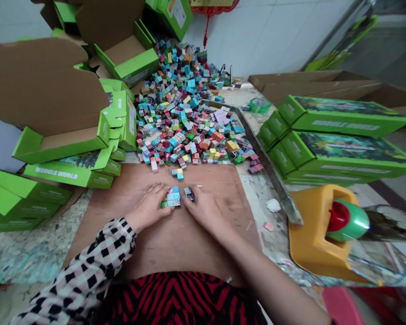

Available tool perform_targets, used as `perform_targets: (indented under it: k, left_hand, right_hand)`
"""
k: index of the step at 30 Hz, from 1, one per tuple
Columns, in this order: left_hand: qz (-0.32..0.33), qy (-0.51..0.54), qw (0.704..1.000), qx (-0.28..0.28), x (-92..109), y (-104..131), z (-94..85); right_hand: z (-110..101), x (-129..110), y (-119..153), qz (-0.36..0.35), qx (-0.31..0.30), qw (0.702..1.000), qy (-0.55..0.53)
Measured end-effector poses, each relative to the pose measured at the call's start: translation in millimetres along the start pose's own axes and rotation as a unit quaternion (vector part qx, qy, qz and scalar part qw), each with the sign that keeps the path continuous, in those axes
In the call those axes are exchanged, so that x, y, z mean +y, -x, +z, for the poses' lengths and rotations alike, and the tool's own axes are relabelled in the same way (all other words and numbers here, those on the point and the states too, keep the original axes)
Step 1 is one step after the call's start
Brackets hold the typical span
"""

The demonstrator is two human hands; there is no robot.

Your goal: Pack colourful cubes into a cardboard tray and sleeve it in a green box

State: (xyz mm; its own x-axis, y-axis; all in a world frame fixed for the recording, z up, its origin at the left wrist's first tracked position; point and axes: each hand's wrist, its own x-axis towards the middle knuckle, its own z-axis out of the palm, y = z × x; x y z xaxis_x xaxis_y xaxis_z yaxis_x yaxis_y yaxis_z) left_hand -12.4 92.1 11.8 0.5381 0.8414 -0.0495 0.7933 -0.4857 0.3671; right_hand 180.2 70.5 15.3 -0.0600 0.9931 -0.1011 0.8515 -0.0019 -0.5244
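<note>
My left hand (152, 201) rests on the brown board (135, 246), its thumb and fingers closed round the left side of a small group of patterned cubes (173, 197), mostly light blue with some green. Just to the right, my right hand (203, 205) grips a dark, patterned cube piece (189, 194), partly hidden by the fingers. A narrow gap separates the two pieces. A few loose blue, yellow and grey cubes (179, 174) lie on the board just beyond my hands.
A large heap of small coloured cubes (189, 122) spreads behind the board. Open green cardboard boxes (67, 169) are stacked at left, closed green boxes (352, 149) at right. A metal strip (267, 164) edges the heap. A yellow tape dispenser (311, 239) stands at front right.
</note>
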Motion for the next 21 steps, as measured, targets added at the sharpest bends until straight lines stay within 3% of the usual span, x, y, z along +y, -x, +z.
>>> perform_targets:
  k: [6,11,16,21]
  left_hand:
    - [-0.014,-0.001,1.000,-0.011,3,1,1.6]
    - [-0.019,-0.014,0.999,-0.022,9,2,-3.8]
    - [0.004,-0.013,1.000,-0.017,26,-8,-5.4]
    - [0.009,-0.010,1.000,-0.005,31,-14,0.0]
  right_hand:
    - [-4,-11,1,-0.035,-0.052,0.998,-0.002]
    - [-17,12,4,-0.035,0.017,0.999,0.024]
    - [-16,33,-17,-0.093,0.003,0.996,0.006]
    - [-10,34,-40,-0.102,-0.034,0.993,-0.047]
